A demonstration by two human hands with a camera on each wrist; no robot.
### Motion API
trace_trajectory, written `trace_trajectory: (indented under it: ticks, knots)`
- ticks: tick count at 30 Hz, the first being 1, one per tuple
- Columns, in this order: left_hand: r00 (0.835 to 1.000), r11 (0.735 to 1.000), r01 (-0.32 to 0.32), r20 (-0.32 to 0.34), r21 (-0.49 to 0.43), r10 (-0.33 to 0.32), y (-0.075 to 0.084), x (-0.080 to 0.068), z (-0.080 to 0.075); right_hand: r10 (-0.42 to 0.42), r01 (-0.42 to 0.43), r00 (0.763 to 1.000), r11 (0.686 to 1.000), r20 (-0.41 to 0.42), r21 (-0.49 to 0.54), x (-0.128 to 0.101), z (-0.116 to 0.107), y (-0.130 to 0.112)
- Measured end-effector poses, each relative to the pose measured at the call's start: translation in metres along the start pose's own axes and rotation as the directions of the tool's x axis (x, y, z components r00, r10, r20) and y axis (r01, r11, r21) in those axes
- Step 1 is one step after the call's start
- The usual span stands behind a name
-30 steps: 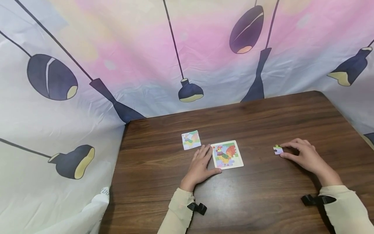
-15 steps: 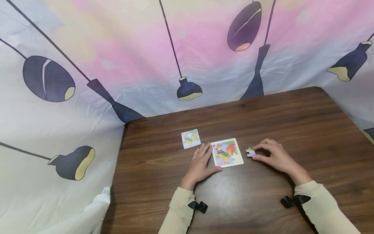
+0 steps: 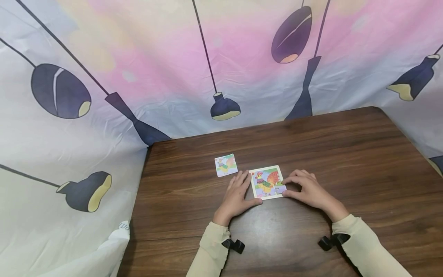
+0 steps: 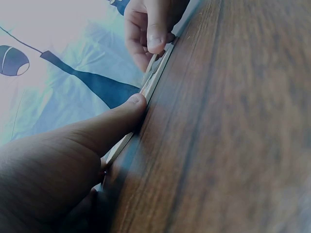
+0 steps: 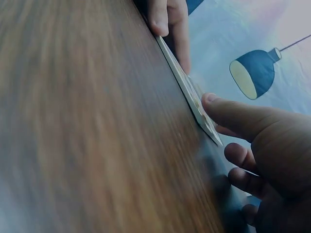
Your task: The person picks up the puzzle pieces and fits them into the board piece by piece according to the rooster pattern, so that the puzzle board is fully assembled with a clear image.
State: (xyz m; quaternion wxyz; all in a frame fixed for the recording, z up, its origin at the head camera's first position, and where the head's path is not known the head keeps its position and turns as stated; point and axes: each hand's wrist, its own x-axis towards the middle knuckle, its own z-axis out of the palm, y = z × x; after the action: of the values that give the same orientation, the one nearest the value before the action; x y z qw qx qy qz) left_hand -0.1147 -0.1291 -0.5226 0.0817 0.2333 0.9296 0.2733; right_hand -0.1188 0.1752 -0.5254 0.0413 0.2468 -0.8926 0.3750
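Right hand point(image 3: 309, 190) has come in from the far right of the worktop point(image 3: 346, 154) to the right edge of the puzzle board point(image 3: 268, 182); the small loose puzzle piece it carried a second ago is no longer seen apart from the board, it sits under the fingertips at the board's lower right corner. Left hand point(image 3: 238, 192) has not moved: fingers straight and together along the board's left edge, thumb point(image 4: 131, 104) pushed against the near edge, bracing it. Right fingers curled, tips down on the board's corner, thumb point(image 5: 214, 104) at the edge; cannot tell if they still pinch the piece or only press it.

Board lies flat near the worktop's middle, rooster picture up. Small picture card point(image 3: 226, 165) lies just beyond the left hand, apart from the board.

Handling, judged: board is thin, light, stiff, likely slides easily on smooth wood, so it needs bracing at an edge as the left hand does. Piece is tiny, flat, light; best taken by its edges between thumb and forefinger, then pressed flat from above. Tabs could bend if forced.
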Motion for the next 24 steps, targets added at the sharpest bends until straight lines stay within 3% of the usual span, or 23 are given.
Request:
trace_trajectory:
  ticks: [24]
  knots:
    - [1.0,1.0,0.002,-0.004,-0.019,-0.002,0.0032,-0.0003,-0.0026,0.007,-0.007,1.0,1.0,-0.008,-0.018,0.0014,0.0062,-0.0021]
